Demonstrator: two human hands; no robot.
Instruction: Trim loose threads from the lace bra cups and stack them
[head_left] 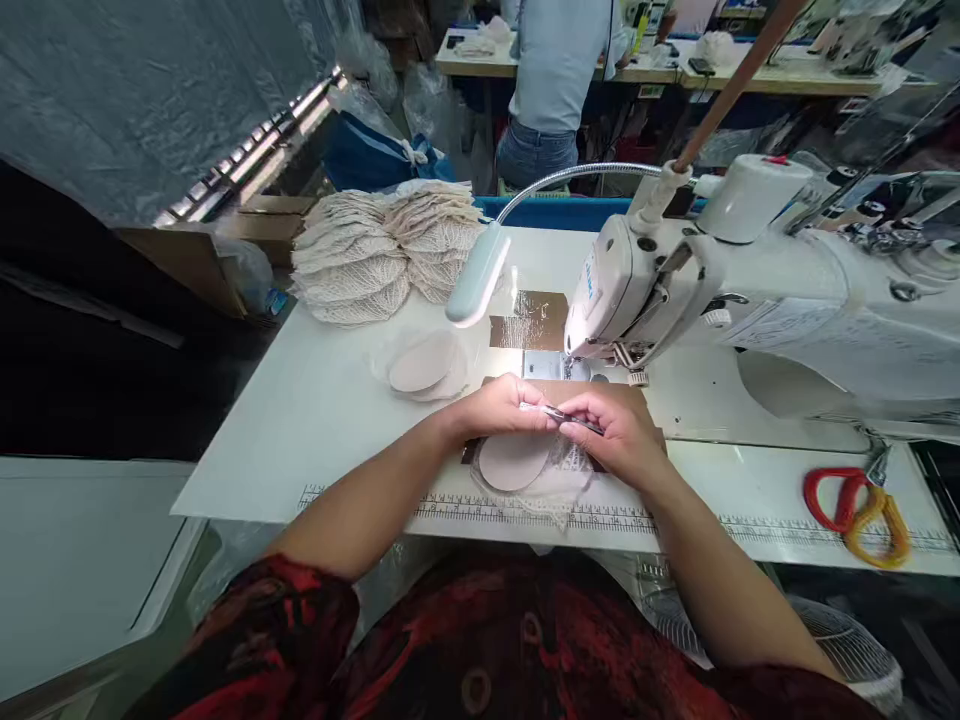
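Observation:
In front of the sewing machine's needle area, my left hand (510, 405) is closed in a pinch at the upper edge of a white lace piece (559, 490). A round pale pad (514, 461) lies on that lace, beneath my fingers. My right hand (611, 425) is closed around a slim metal tool (577, 420), which looks like thread snips or tweezers. Its tip points left and reaches my left fingertips, which partly hide it. Further left on the table rests another round pad (422, 362) on sheer white material.
The white sewing machine (675, 280) fills the right side, with a lamp (480, 275) reaching over the table. Stacked lace pieces (352, 260) stand at the back left. Scissors with red and yellow handles (859, 510) lie at right. A person (559, 80) stands beyond.

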